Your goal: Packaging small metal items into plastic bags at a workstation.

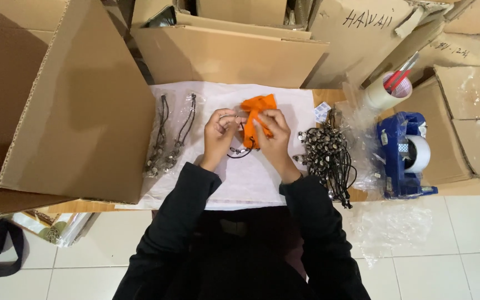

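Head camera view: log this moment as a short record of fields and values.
left hand: pinches a black cord bracelet
right hand: grips an orange cloth pouch
surface: white sheet
left of hands: two bagged bracelets
right of hands: heap of beaded cord bracelets
far right: blue tape dispenser
surroundings: cardboard boxes

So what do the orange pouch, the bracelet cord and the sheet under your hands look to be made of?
Orange pouch: soft matte cloth, since it crumples and folds in the right hand. Cord below the left hand: thin, dark and limp, perhaps waxed string or leather; too small to tell. Sheet: thin white paper or foam wrap, faintly creased.
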